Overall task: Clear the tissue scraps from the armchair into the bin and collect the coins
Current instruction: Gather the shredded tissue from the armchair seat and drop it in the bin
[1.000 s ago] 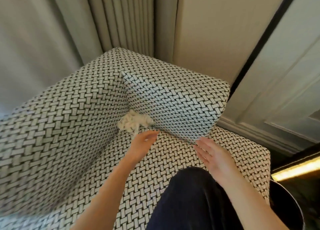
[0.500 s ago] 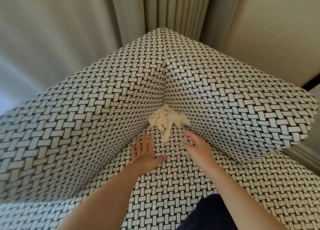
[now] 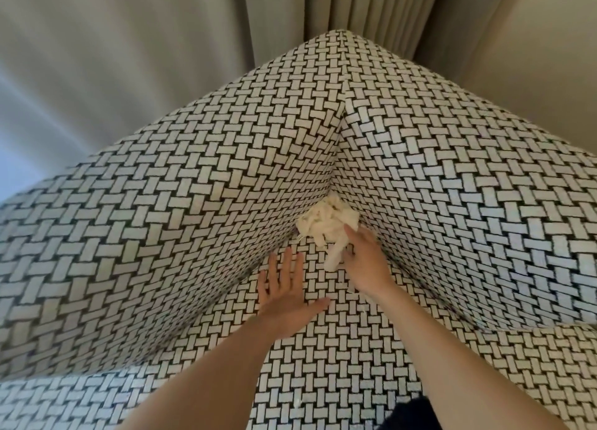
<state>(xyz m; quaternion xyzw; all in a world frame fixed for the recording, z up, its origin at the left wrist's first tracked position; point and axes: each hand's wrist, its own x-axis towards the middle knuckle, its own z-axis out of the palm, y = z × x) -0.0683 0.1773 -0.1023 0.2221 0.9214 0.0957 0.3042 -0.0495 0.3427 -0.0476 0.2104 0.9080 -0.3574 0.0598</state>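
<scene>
Tissue scraps (image 3: 326, 226) wedged in armchair (image 3: 193, 203) corner, judged light, soft, tear-prone; gather the whole wad. Right hand (image 3: 365, 258) touches it, grip unclear; left hand (image 3: 284, 297) spread flat.

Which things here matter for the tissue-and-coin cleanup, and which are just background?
Job: crumpled white tissue wad in the seat's back corner; black-and-white woven-pattern armchair; right hand at the wad, grip unclear; left hand flat on the seat. No coins or bin in view.
Background: grey pleated curtain; beige wall; dark blue cloth at the bottom edge.
</scene>
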